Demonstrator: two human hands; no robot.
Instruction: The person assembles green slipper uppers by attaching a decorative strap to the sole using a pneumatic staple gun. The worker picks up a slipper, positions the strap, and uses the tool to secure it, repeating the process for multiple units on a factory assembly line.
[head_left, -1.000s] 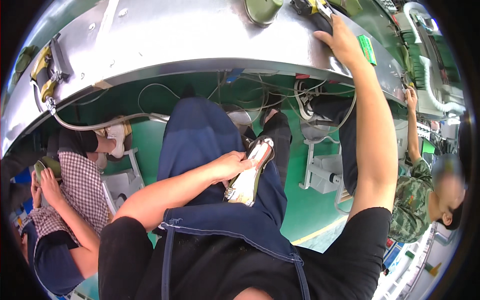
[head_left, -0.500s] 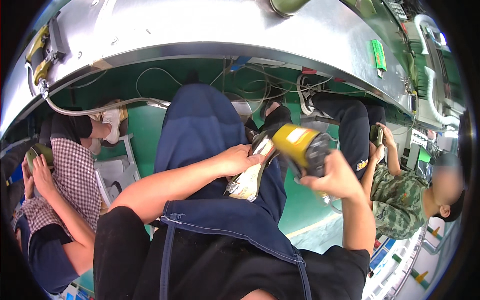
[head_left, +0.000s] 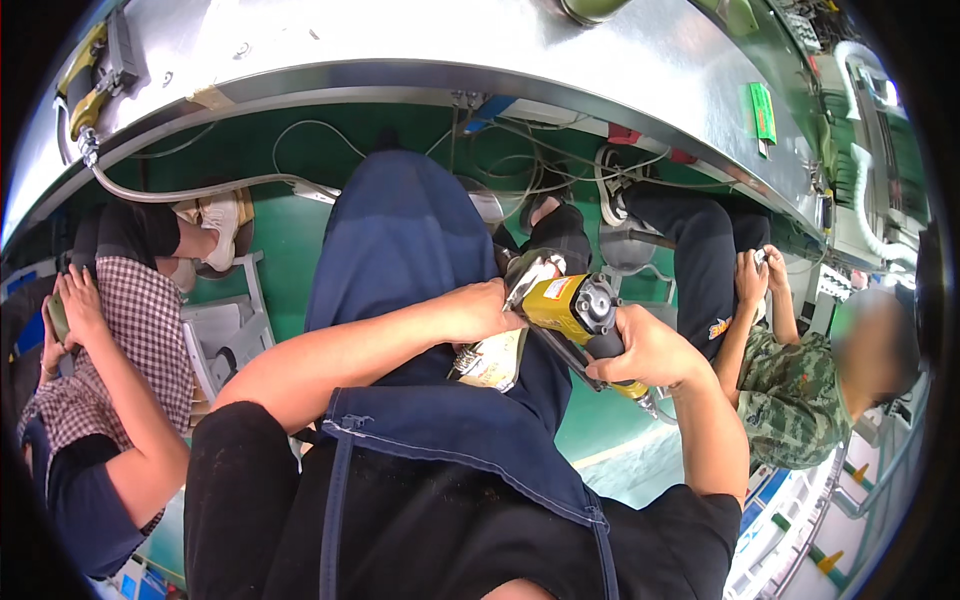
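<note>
My left hand (head_left: 480, 312) is closed around a pale, sole-shaped shoe last (head_left: 494, 362) above my lap; dark material shows at its far end. My right hand (head_left: 655, 346) grips the handle of a yellow and black pneumatic staple gun (head_left: 558, 302). The gun's nose lies over the far part of the shoe last, close by my left fingers. Whether the nose touches it cannot be made out. A hose fitting (head_left: 640, 394) sticks out below my right hand. My dark blue apron (head_left: 405, 230) covers my legs under both hands.
A metal bench (head_left: 400, 45) runs across the far side. Another yellow air tool (head_left: 85, 80) with a hose lies at its left end, and a small green box (head_left: 762, 112) at its right. Cables hang beneath. Seated co-workers, each handling something small, are at left and right.
The staple gun, blurred and higher before, has come down and left onto the shoe last with my right hand. My left hand still holds the last. The right co-worker's hands shifted slightly.
</note>
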